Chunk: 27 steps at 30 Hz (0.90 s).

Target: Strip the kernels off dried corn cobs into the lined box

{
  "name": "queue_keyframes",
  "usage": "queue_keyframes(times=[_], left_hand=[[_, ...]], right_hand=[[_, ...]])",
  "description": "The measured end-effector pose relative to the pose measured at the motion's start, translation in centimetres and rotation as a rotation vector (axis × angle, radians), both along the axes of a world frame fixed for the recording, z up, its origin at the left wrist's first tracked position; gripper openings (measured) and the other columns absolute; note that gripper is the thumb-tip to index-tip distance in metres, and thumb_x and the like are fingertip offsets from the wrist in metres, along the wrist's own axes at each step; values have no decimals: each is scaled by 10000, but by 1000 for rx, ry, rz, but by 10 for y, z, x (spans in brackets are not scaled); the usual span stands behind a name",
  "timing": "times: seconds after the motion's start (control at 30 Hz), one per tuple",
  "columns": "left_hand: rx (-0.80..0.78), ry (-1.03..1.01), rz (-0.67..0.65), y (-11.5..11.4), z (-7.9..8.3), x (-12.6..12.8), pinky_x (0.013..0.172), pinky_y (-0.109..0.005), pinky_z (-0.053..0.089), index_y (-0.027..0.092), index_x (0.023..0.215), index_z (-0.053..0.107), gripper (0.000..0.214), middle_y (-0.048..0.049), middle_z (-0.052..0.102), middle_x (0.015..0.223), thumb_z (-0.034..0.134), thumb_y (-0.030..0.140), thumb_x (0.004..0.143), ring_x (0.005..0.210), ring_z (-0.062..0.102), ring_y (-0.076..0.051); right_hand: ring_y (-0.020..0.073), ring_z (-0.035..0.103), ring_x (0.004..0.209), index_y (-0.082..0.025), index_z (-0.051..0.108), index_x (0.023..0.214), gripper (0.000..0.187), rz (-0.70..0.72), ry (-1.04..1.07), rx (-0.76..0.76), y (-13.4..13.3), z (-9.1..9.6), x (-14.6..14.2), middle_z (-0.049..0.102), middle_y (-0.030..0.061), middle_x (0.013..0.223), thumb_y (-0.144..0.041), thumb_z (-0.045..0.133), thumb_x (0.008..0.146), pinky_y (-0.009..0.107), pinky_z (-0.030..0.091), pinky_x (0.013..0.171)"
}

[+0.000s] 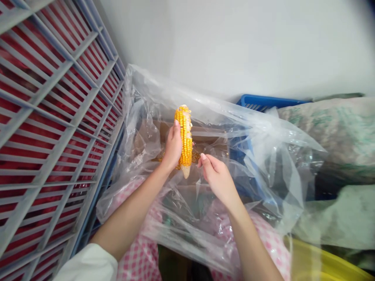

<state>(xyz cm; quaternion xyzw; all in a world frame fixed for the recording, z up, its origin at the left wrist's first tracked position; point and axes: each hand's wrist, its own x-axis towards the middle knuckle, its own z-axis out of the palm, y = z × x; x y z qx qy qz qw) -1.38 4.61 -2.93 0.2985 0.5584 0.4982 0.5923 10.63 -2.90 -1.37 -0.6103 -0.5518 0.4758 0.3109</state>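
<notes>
An ear of corn (186, 142) stands nearly upright in my left hand (174, 145), whose fingers wrap around its left side and back. Yellow kernels cover much of it, while a pale strip of bare cob shows along the upper right. My right hand (215, 171) is just right of the cob's lower end, apart from it, with thumb and forefinger pinched together; whatever lies between them is too small to make out. Below both hands spreads a clear plastic bag (143, 117), with loose kernels (197, 157) lying in it behind the corn.
A grey slatted plastic crate (70, 125) with red behind its slats rises on the left. On the right are a blue basket (269, 102), a stuffed whitish sack (336, 132) and a yellow container (336, 261). A pale wall (234, 43) stands behind.
</notes>
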Motion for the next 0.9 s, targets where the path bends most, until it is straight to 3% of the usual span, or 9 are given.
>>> queue_keyframes(times=[0.13, 0.27, 0.43, 0.67, 0.9], left_hand=[[-86, -256, -58, 3, 7, 0, 494, -226, 480, 168, 941, 565, 589, -6, 585, 601, 261, 651, 796, 531, 619, -134], [-129, -342, -103, 5, 9, 0, 505, -237, 491, 148, 926, 591, 628, -27, 600, 589, 235, 649, 799, 542, 628, -146], [-74, -333, -128, 5, 6, 1, 497, -233, 492, 153, 958, 606, 638, -23, 612, 603, 259, 660, 787, 542, 629, -142], [-19, -258, -105, 5, 5, 5, 502, -225, 493, 153, 968, 605, 655, -21, 615, 609, 277, 684, 768, 535, 626, -135], [69, -72, 0, -2, -1, 15, 495, -212, 486, 177, 986, 587, 599, -16, 619, 647, 331, 670, 762, 554, 629, -134]], right_hand=[[96, 380, 480, -196, 478, 671, 375, -15, -54, 31, -2, 5, 0, 414, -45, 520, -461, 319, 882, 208, 273, 489], [88, 382, 475, -196, 480, 650, 359, 19, -143, 88, -4, 11, 0, 404, -54, 506, -429, 342, 885, 204, 265, 498], [83, 349, 449, -198, 474, 638, 349, 27, -183, 110, -6, 17, 3, 342, -64, 473, -413, 356, 886, 207, 235, 484], [86, 360, 458, -199, 489, 645, 347, 24, -178, 98, -8, 19, 5, 389, -56, 491, -405, 351, 888, 206, 241, 493], [109, 423, 466, -199, 497, 643, 344, 49, -423, 43, -8, 18, -1, 497, -17, 518, -354, 323, 896, 234, 218, 495]])
